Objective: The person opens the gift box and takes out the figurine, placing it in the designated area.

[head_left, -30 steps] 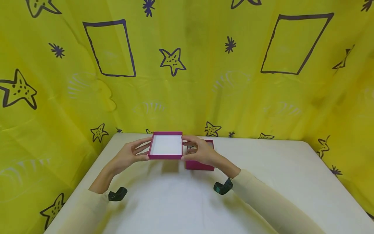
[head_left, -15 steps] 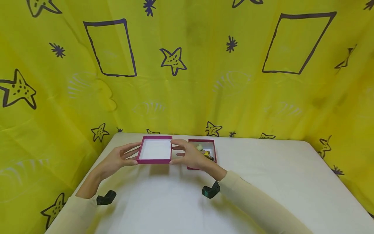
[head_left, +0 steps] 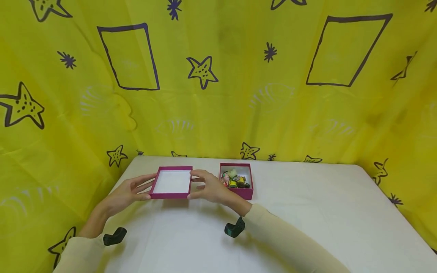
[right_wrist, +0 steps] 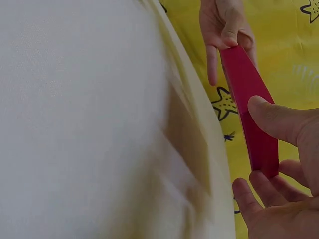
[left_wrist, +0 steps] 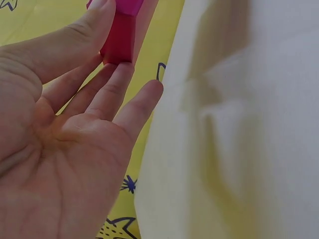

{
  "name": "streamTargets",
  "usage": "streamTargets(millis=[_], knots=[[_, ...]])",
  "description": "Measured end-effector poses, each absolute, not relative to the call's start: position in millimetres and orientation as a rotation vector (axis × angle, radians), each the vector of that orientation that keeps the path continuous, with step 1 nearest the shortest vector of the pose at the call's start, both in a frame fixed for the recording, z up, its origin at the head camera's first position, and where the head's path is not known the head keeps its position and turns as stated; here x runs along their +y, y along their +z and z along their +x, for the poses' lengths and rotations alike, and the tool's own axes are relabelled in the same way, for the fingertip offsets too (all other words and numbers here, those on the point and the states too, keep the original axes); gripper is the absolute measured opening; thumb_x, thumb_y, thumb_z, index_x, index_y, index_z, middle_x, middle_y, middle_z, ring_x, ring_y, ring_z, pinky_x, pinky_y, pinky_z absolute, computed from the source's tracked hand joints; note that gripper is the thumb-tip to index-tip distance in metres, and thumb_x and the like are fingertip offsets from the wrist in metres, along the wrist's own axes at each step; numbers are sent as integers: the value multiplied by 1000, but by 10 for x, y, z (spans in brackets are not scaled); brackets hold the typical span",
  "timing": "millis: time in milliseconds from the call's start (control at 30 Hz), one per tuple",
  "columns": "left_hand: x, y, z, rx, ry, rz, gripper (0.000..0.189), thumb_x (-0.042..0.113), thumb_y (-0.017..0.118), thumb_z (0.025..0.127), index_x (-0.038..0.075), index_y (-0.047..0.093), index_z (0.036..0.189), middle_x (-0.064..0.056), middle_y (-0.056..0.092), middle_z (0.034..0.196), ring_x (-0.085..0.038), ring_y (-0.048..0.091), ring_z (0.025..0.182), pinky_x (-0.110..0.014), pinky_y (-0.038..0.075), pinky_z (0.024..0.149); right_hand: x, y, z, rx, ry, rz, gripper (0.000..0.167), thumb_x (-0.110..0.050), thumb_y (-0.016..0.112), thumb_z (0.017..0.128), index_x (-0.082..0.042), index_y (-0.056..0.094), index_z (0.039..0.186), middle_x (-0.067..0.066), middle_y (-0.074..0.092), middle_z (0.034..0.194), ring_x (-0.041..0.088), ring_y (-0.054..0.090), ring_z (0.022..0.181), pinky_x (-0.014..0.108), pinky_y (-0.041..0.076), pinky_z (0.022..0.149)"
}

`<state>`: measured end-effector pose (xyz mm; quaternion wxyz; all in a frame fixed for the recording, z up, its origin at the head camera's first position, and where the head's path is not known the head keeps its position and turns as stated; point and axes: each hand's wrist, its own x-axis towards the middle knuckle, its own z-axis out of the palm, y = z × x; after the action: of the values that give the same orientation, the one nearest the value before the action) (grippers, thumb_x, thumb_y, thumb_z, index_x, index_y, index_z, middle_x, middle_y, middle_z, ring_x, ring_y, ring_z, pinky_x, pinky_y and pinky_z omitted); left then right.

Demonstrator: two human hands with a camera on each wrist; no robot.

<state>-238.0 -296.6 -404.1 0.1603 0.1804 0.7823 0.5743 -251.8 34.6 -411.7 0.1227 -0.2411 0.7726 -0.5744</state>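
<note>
So, on the worktop [head_left: 307, 212] our red box [head_left: 243, 193] sits near the back edge, open at the top. We hold the lid [head_left: 170, 182] up in the air beside it, toward the back left corner. Holding it off the box looks like our step, and the next move seems to call for moving both ends together. Our left hand [head_left: 123, 194] pinches its left side, our right hand [head_left: 214, 188] its right side. Little toys [head_left: 233, 184] lie in the box.

Lid [left_wrist: 118, 37] cropped in left wrist view; figures [head_left: 233, 182], perhaps toys, indistinct.
</note>
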Motion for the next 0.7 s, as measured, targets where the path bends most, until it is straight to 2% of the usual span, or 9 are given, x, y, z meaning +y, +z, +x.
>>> streamTargets(millis=[300,700], knots=[[-3056,-4134,-2379,2179,1653,496,80,6,74,93,-3,30,159,-26,19,167,-51,19,150,-28,51,102,238,-4251,-2525,2285,-1626,-651,79,-10,87,84,-5,47,152,12,44,156,35,54,135,40,53,103],[-3097,-4245,-2445,2069,1659,526,77,1,68,96,-9,23,158,-31,11,166,-53,12,149,-26,49,104,171,-4350,-2555,2314,-1582,-598,76,-7,86,83,-1,49,149,15,48,152,32,57,132,37,53,102]])
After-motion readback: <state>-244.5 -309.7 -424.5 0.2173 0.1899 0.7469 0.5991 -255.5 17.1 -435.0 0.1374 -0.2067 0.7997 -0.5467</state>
